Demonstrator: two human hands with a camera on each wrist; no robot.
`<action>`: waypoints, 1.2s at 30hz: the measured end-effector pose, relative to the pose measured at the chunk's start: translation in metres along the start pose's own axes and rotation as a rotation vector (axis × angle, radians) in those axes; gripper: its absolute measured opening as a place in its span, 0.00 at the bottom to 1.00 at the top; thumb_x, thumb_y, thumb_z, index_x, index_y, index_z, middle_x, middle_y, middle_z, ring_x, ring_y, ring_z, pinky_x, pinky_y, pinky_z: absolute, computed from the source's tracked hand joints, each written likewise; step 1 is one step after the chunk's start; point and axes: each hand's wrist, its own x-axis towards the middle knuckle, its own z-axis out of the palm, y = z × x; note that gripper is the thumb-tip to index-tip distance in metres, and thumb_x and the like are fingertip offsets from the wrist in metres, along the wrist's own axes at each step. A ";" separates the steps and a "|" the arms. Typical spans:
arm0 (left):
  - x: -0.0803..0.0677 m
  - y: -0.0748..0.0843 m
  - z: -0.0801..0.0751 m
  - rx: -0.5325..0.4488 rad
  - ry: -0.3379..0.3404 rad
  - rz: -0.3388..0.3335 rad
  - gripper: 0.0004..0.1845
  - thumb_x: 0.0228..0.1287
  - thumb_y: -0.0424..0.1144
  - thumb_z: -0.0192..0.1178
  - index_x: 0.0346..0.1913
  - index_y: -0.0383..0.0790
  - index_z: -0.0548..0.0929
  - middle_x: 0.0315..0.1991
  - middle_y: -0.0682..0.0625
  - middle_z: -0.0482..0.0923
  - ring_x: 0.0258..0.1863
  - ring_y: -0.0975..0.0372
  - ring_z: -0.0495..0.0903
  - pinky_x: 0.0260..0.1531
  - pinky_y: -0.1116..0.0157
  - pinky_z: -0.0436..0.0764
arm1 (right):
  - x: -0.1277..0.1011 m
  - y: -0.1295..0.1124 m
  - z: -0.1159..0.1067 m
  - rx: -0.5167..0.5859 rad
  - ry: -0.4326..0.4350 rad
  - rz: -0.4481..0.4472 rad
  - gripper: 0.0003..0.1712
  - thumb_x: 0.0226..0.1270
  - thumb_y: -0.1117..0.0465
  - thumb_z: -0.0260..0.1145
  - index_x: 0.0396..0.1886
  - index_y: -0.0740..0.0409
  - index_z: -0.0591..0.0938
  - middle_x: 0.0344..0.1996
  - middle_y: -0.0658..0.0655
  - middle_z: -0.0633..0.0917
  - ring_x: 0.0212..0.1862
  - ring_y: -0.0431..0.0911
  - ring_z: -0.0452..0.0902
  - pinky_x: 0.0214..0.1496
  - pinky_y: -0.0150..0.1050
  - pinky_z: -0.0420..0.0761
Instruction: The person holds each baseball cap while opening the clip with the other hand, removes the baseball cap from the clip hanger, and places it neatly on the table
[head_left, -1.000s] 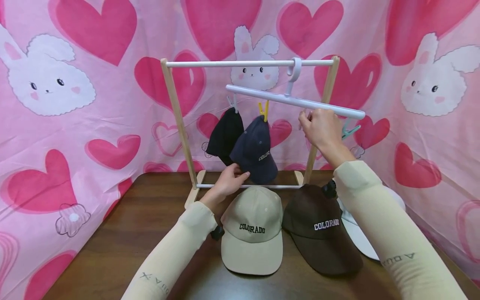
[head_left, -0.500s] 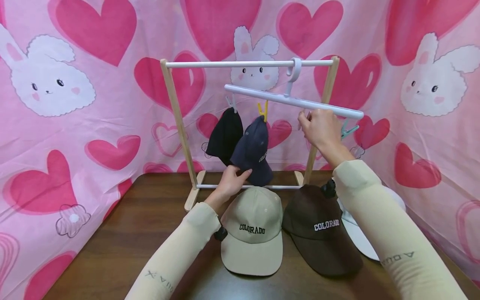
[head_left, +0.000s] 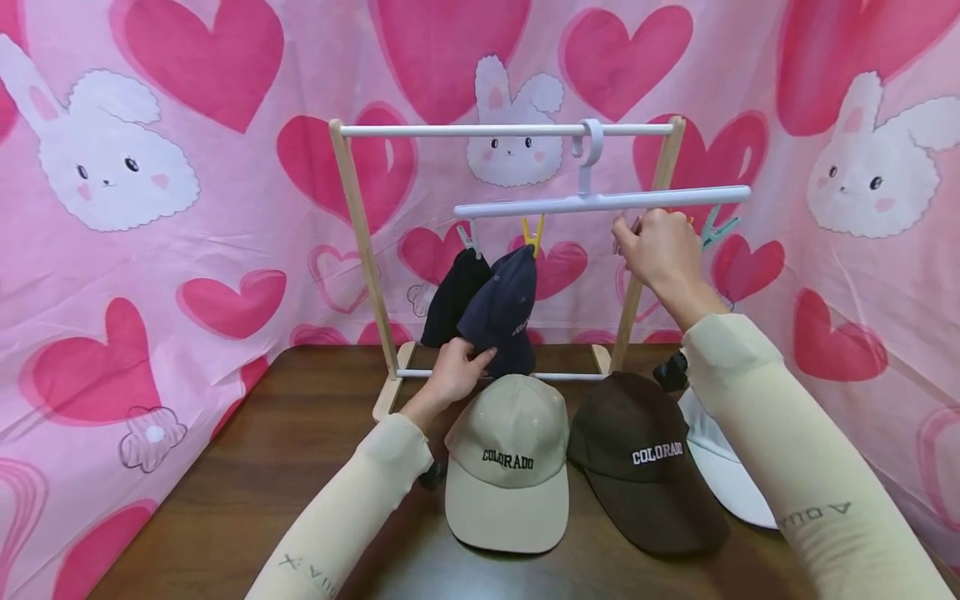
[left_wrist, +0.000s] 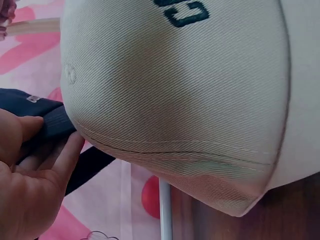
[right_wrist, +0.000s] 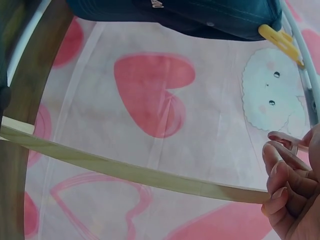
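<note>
Our left hand (head_left: 450, 375) pinches the brim of the navy cap (head_left: 501, 310), which hangs from a yellow clip (head_left: 533, 236) on the white hanger (head_left: 600, 202). Our right hand (head_left: 660, 254), fingers curled, grips a clip under the hanger's right end — we'd best keep the hanger level and the cap from swinging.

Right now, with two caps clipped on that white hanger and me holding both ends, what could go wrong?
The white plastic clip hanger hangs from the white top rail by one hook, so it may tip if your right hand lets go.

Your left hand pinches the hanging navy cap, held only by a yellow clip; a tug could pull it free.

The light wooden rack might shift or tip.
</note>
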 end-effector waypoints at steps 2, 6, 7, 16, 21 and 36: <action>-0.002 0.000 -0.001 0.004 -0.007 0.006 0.13 0.74 0.40 0.63 0.41 0.31 0.88 0.34 0.42 0.87 0.31 0.55 0.88 0.29 0.66 0.83 | 0.001 0.000 0.000 0.007 0.009 0.005 0.30 0.76 0.40 0.54 0.35 0.60 0.88 0.22 0.59 0.85 0.22 0.52 0.80 0.18 0.41 0.73; -0.006 0.001 -0.004 0.024 -0.009 0.014 0.13 0.74 0.40 0.62 0.46 0.31 0.88 0.38 0.41 0.88 0.33 0.52 0.89 0.32 0.63 0.85 | 0.003 0.001 -0.001 0.014 0.035 -0.008 0.32 0.75 0.38 0.56 0.34 0.59 0.90 0.22 0.59 0.86 0.22 0.52 0.81 0.17 0.41 0.71; -0.007 0.000 -0.004 0.027 -0.008 0.016 0.13 0.74 0.40 0.62 0.47 0.31 0.88 0.38 0.41 0.88 0.34 0.51 0.89 0.32 0.62 0.85 | 0.004 0.002 -0.001 0.009 0.044 -0.015 0.32 0.75 0.37 0.56 0.33 0.59 0.90 0.22 0.59 0.86 0.22 0.52 0.81 0.16 0.41 0.71; -0.010 0.000 -0.006 0.110 0.011 0.081 0.13 0.74 0.39 0.62 0.53 0.36 0.87 0.42 0.43 0.87 0.40 0.55 0.82 0.44 0.57 0.82 | 0.010 -0.003 -0.010 -0.023 0.072 -0.046 0.31 0.74 0.39 0.57 0.33 0.62 0.89 0.21 0.60 0.84 0.19 0.53 0.76 0.19 0.42 0.73; -0.010 0.000 -0.007 0.104 -0.023 0.072 0.14 0.74 0.39 0.62 0.55 0.36 0.86 0.38 0.42 0.87 0.36 0.56 0.83 0.45 0.55 0.83 | 0.009 -0.004 -0.013 -0.046 0.090 -0.053 0.33 0.73 0.38 0.57 0.31 0.63 0.88 0.18 0.60 0.81 0.19 0.54 0.75 0.20 0.42 0.72; -0.009 0.001 0.000 0.087 -0.035 0.076 0.14 0.73 0.39 0.63 0.55 0.36 0.86 0.37 0.45 0.88 0.32 0.59 0.85 0.44 0.56 0.84 | -0.010 -0.013 -0.002 -0.101 0.088 -0.168 0.29 0.73 0.43 0.60 0.23 0.63 0.84 0.14 0.58 0.78 0.17 0.52 0.73 0.24 0.45 0.77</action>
